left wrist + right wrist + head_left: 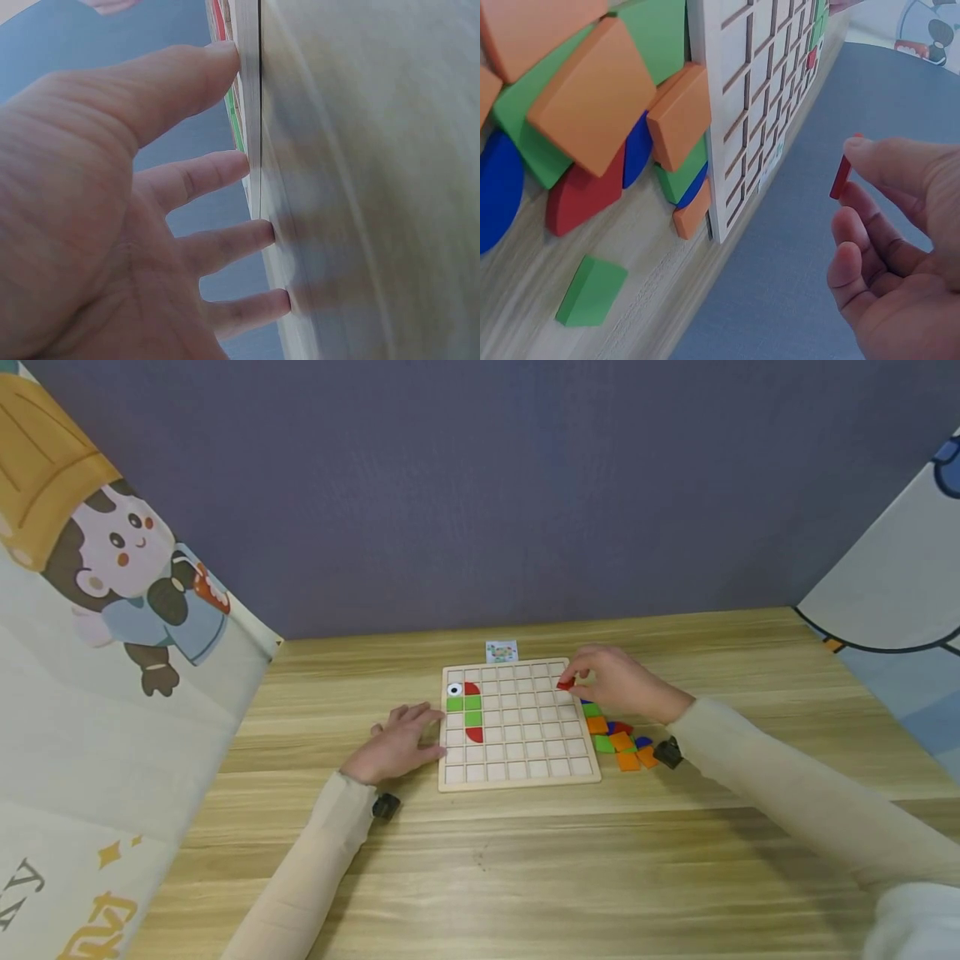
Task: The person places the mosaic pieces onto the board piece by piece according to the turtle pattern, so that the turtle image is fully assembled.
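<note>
Right-hand grip (617, 681) has one small, flat red tile (566, 685) pinched over the right side of a pale wooden gridded board (517, 786). Left-hand grip (397, 745) is holding nothing, fingers spread at the board's left edge. Sitting in cells: three square green tiles (473, 718), two rounded red pieces (474, 735), one white eye tile (454, 690). Jumbled multicolour pile (621, 742) beside it, wood-grain desk (525, 877).

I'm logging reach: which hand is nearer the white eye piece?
Left. The left hand is at the left edge of the board, just below the eye piece in the head view; the right hand is by the opposite edge, pinching a red piece.
</note>
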{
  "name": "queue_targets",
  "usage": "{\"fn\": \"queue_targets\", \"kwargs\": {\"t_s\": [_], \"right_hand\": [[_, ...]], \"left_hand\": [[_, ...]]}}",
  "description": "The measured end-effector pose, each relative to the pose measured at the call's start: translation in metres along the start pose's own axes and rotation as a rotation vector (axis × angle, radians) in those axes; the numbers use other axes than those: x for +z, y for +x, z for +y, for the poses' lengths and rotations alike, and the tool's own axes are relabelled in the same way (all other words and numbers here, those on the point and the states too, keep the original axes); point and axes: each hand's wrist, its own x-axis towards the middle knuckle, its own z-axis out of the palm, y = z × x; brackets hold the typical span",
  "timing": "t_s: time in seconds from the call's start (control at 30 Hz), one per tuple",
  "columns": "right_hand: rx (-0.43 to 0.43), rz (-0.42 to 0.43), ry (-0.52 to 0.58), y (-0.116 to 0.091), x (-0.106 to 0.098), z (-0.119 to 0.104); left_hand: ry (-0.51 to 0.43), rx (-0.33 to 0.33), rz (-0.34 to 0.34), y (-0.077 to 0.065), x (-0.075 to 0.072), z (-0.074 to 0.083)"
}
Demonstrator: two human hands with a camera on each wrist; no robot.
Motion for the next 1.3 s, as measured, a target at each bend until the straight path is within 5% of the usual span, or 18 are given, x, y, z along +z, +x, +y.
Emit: {"fn": "queue_targets", "kwargs": {"t_s": [1.3], "right_hand": [[-0.084,-0.023,0.095,0.065,0.046,-0.031]], "left_hand": [[0.018,0.01,-0.038,-0.002,-0.004,-0.001]]}}
